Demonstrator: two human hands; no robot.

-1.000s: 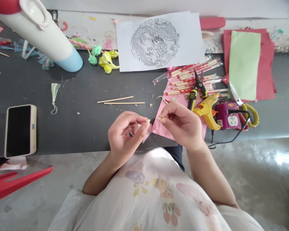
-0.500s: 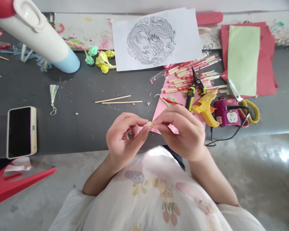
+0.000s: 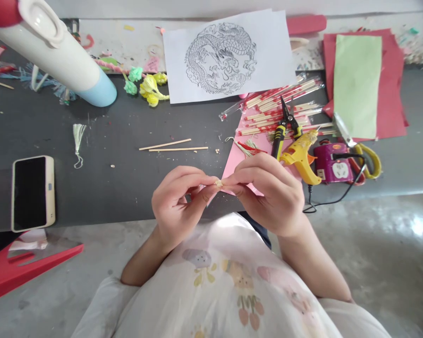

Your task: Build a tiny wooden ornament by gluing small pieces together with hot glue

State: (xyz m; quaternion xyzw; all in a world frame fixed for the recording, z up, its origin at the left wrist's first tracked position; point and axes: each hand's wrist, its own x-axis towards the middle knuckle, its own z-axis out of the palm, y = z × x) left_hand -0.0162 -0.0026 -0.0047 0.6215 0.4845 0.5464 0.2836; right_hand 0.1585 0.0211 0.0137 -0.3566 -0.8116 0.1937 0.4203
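Between my fingertips is a tiny pale cream piece point(image 3: 218, 183), too small to make out its kind. My left hand point(image 3: 179, 199) pinches it from the left with thumb and forefinger. From the other side, my right hand point(image 3: 270, 192) pinches the same piece. Both hands are above the front edge of the dark grey table point(image 3: 102, 197). Just beyond them lie two thin wooden sticks point(image 3: 169, 144) and some small pale bits point(image 3: 217, 151). A pink sheet point(image 3: 232, 162) is partly hidden under my right hand.
To the right are pruning shears point(image 3: 279, 141), a yellow glue gun point(image 3: 301, 157), a purple power block point(image 3: 333, 162) and scissors point(image 3: 368, 159). Packaged chopsticks point(image 3: 285, 105) lie behind, by a dragon drawing point(image 3: 225, 58). Leftward are a pale tassel point(image 3: 78, 143), a phone point(image 3: 33, 193) and a tall bottle point(image 3: 70, 61).
My left hand has shifted slightly left, and the fingertips now cover the pale piece a little differently. Both hands still pinch it.
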